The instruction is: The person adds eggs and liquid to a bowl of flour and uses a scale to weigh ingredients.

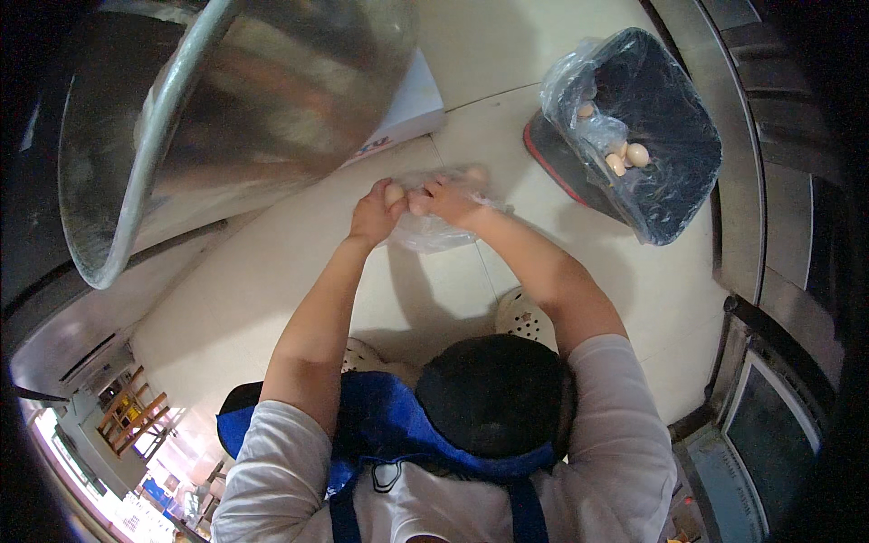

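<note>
My left hand point(372, 216) is shut around an egg point(394, 195), whose pale rounded side shows between thumb and fingers. A clear plastic bag point(434, 237) is just beyond my feet, low over the tiled floor. My right hand point(453, 203) is at the bag, close to my left hand, with its fingers bent over a round, pale, egg-like thing point(419, 203). Blur hides whether those fingers grip it. Another rounded, egg-coloured shape point(477, 174) shows faintly at the bag's far side.
A dark, plastic-lined bin point(679, 136) with several eggs or eggshell pieces point(637, 155) inside stands right. A large metal bowl point(271, 102) looms upper left, before a white box point(414, 108). Metal equipment point(740, 224) lines the right. My pale perforated clogs point(526, 315) are on the floor.
</note>
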A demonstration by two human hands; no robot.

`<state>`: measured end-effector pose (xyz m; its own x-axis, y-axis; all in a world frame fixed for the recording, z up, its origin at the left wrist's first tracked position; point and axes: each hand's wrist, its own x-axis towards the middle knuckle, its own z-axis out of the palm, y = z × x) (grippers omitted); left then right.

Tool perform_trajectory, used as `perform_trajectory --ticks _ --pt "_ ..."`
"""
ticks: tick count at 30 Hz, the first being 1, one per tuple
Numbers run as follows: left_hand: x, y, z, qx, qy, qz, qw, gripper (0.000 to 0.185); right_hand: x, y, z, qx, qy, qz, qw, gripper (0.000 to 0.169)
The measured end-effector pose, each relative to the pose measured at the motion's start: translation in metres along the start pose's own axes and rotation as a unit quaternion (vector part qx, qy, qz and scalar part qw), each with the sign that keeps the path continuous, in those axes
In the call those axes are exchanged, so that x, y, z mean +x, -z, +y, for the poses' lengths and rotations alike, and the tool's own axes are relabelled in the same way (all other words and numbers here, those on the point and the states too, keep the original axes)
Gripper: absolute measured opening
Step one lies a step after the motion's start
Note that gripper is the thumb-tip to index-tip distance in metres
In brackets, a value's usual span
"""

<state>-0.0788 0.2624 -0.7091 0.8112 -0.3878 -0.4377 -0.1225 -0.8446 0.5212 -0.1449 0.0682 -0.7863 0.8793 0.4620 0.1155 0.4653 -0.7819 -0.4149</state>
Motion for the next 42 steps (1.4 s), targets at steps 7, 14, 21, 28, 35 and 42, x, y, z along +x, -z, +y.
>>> perform_trajectory --ticks 7,14,21,28,35,42 --pt "-0.03 0.023 0.043 -0.45 0.153 0.083 0.876 0.051 0.003 0.11 -0.055 0.207 -0.244 -0.038 0.947 0.048" --pt "-0.055 0.043 0.108 -0.818 0.213 -0.125 0.519 0.05 0.001 0.228 -0.1 0.121 -0.205 -0.009 0.971 0.038" --pt "-0.092 0.116 0.209 -0.731 0.11 -0.275 0.614 0.045 -0.026 0.356 -0.068 0.728 -0.41 0.21 0.508 0.037" --pt "-0.163 0.263 0.278 -0.805 -0.038 -0.272 0.526 0.06 0.023 0.491 -0.092 0.663 -0.245 0.265 0.656 0.046" --pt "-0.164 0.343 0.295 -0.79 -0.014 -0.014 0.613 0.04 0.139 0.538 -0.148 0.349 0.139 0.402 0.835 0.053" --pt "-0.167 0.357 0.273 -0.732 0.014 0.115 0.671 0.037 0.194 0.517 -0.166 0.196 0.25 0.369 0.873 0.05"
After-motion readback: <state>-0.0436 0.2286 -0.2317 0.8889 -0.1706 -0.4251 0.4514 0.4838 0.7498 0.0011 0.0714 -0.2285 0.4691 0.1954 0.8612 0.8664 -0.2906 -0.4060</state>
